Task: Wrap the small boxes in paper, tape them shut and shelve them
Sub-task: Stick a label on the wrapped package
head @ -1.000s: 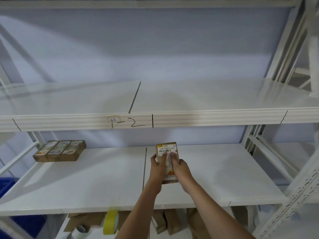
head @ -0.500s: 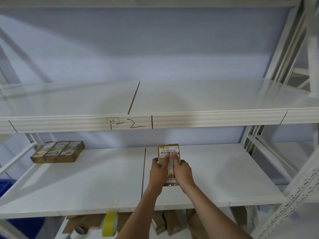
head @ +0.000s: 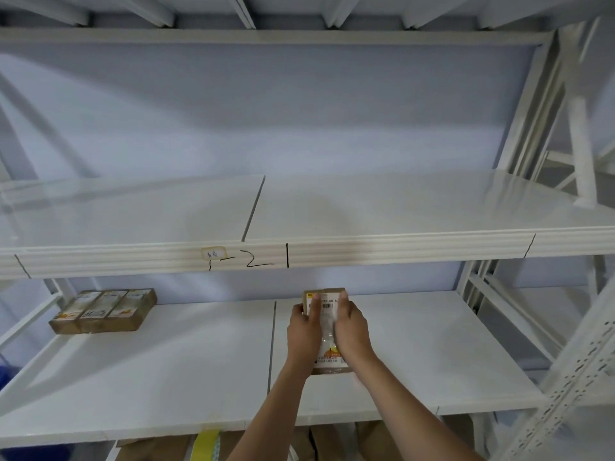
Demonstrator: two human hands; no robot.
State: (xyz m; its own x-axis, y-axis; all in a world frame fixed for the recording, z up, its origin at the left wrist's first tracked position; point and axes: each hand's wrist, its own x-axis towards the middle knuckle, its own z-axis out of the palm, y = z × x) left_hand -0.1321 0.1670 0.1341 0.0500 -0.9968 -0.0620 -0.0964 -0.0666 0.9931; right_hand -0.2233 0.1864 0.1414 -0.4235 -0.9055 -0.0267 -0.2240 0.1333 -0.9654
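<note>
A small box wrapped in brown paper (head: 328, 356), with a white barcode label on top, lies lengthwise over the lower white shelf (head: 166, 377), right of the shelf seam. My left hand (head: 304, 331) grips its left side and my right hand (head: 353, 331) grips its right side, the fingers of both lying over the top. Much of the box is hidden by the hands. I cannot tell whether it touches the shelf. Three similar wrapped boxes (head: 103, 311) sit side by side at the far left of that shelf.
The upper shelf (head: 399, 207) hangs above, its front rail marked "1-2". A perforated white upright (head: 565, 377) stands at the right. Below the lower shelf are a yellow tape roll (head: 206, 445) and brown cartons (head: 332, 440). Something blue (head: 4, 374) shows at the left edge.
The box went down and slightly forward, from tilted up to lying flatter over the shelf. Both hands stayed on it, with fingers now spread over the top.
</note>
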